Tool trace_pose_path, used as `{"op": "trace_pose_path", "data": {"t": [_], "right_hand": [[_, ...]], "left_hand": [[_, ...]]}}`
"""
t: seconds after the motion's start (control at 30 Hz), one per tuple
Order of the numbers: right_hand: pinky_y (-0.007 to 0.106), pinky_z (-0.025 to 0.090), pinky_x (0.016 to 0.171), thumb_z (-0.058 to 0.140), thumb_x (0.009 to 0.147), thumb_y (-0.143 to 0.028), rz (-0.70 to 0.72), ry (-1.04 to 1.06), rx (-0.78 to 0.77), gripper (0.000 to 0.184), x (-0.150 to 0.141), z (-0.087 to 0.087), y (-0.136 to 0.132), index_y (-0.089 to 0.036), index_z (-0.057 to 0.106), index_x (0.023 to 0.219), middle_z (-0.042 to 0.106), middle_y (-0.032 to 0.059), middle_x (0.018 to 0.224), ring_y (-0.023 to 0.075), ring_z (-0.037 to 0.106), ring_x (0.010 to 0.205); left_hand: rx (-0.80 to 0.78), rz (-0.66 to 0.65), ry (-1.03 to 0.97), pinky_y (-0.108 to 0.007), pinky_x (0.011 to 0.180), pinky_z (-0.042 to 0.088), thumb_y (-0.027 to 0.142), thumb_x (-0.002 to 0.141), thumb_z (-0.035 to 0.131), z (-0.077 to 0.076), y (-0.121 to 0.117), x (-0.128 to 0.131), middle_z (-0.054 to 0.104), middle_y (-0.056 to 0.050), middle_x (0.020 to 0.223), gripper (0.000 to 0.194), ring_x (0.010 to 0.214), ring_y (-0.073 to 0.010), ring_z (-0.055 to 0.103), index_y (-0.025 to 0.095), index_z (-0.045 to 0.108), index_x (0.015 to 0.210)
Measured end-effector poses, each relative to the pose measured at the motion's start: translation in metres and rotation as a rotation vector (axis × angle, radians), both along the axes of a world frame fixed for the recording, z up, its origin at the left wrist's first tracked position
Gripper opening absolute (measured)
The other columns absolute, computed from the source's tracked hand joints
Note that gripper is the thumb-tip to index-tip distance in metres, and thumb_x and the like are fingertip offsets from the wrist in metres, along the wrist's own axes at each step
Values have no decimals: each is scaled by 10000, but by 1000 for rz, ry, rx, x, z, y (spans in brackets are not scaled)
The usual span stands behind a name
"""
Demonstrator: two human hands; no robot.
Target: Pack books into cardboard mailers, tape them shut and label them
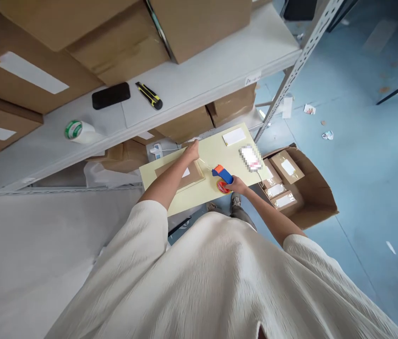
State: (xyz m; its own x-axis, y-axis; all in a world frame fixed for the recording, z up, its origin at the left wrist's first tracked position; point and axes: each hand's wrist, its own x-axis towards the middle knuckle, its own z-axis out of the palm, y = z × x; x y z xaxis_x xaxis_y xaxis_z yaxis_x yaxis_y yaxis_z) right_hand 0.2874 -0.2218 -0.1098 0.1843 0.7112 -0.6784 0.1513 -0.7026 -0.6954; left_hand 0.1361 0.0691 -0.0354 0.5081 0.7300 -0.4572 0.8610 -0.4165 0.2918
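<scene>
My right hand (237, 185) is wrapped round a blue and orange tape dispenser (224, 175), which carries a roll of tape (223, 187) with a red core. From the dispenser's head a thin clear strip of packing tape (205, 163) stretches to my left hand (192, 150), whose closed fingers appear to hold its end. Below my left forearm a flat cardboard box (195, 175) with a white label lies on the pale yellow tabletop (185, 202); the forearm hides part of it.
On the table are a label stack (234, 136) and a blurred-out device (250, 157) with a cable. An open carton (317, 202) holding several labelled boxes stands right. The shelf (192, 80) bears large cartons, a utility knife (149, 95), a black phone (111, 96) and a tape roll (79, 131).
</scene>
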Motion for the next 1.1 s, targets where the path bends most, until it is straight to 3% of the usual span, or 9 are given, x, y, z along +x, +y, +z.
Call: {"op": "trace_pose_path", "data": {"t": [0.07, 0.17, 0.3, 0.4, 0.6, 0.8, 0.93, 1.1], "right_hand": [[262, 498, 660, 963, 743, -328, -23, 42, -44, 425, -8, -5, -3, -227, 666, 1030, 750, 15, 924, 205, 706, 854], [253, 489, 637, 949, 768, -318, -52, 104, -83, 392, -20, -10, -8, -224, 671, 1028, 748, 9, 898, 195, 698, 842], [238, 474, 611, 951, 778, -298, -51, 157, -93, 355, -35, -13, -13, -221, 690, 1007, 751, 4, 877, 188, 698, 827], [244, 466, 596, 967, 763, -270, -30, 163, -123, 356, -41, -15, -13, -219, 705, 999, 752, 14, 853, 197, 701, 806], [234, 475, 603, 950, 791, -337, -6, 143, -175, 430, -46, -20, -10, -206, 713, 1124, 774, 26, 934, 192, 717, 827], [234, 476, 608, 942, 807, -311, -25, 176, -159, 346, -49, -18, -10, -216, 714, 1048, 778, 30, 934, 194, 727, 835], [246, 486, 608, 961, 769, -279, -76, 174, -124, 347, -51, -21, -13, -227, 704, 997, 773, 25, 895, 206, 725, 823], [241, 504, 632, 955, 748, -261, -111, 190, -109, 346, -49, -24, -16, -231, 708, 988, 763, 12, 868, 208, 724, 853]], "left_hand": [[-27, -47, 198, -457, 1193, 527, 176, 719, 971, -4, -1, 9, 729, -246, 1486, 1064, 1439, -408, 665, 172, 477, 1661], [-36, -146, 384, -454, 1172, 551, 176, 822, 902, -7, -8, 21, 683, -286, 1538, 1023, 1426, -407, 686, 161, 399, 1713], [-26, -302, 494, -508, 1157, 562, 153, 924, 775, -12, -21, 29, 700, -302, 1474, 862, 1379, -422, 722, 170, 424, 1712], [-36, -381, 530, -533, 1164, 536, 161, 929, 778, -19, -28, 30, 695, -308, 1456, 799, 1376, -439, 719, 172, 486, 1673], [-11, -441, 531, -517, 1205, 477, 117, 950, 730, -32, -32, 28, 669, -293, 1488, 655, 1425, -409, 684, 159, 579, 1586], [-52, -448, 486, -580, 1241, 423, 216, 932, 789, -37, -33, 21, 679, -284, 1485, 634, 1439, -434, 651, 178, 653, 1550], [36, -533, 338, -650, 1294, 314, 273, 920, 739, -30, -26, 14, 705, -260, 1464, 542, 1499, -462, 554, 202, 753, 1457], [-52, -485, 207, -531, 1284, 343, 372, 1005, 658, -11, -16, -6, 771, -164, 1411, 433, 1408, -380, 633, 246, 775, 1403]]}}
